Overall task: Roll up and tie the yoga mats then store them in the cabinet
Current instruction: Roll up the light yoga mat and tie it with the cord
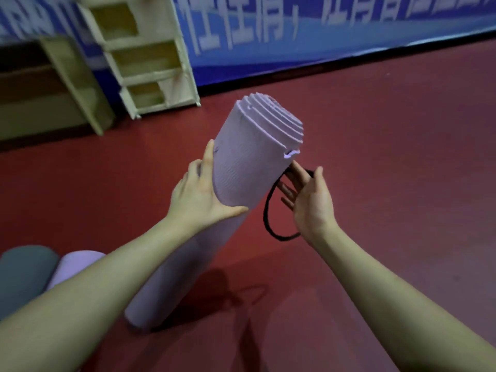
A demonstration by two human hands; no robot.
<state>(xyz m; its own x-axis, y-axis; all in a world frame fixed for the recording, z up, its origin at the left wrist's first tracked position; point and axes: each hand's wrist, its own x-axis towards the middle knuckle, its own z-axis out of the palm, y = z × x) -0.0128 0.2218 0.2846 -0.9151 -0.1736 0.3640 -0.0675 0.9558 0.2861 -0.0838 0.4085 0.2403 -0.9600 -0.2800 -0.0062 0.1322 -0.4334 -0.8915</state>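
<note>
Three rolled mats show: at far left a grey-blue rolled mat (22,275) and a lilac rolled mat (76,265) lie side by side on the dark red floor (389,130), and a third, the lilac foam yoga mat roll (249,157), stands tilted between the two hands. The left hand (198,194) grips its side, thumb across the front. The right hand (311,200), fingers straight, carries one black cord loop (268,210) just beside the roll. A pale wooden open cabinet (145,57) stands behind, well apart.
</note>
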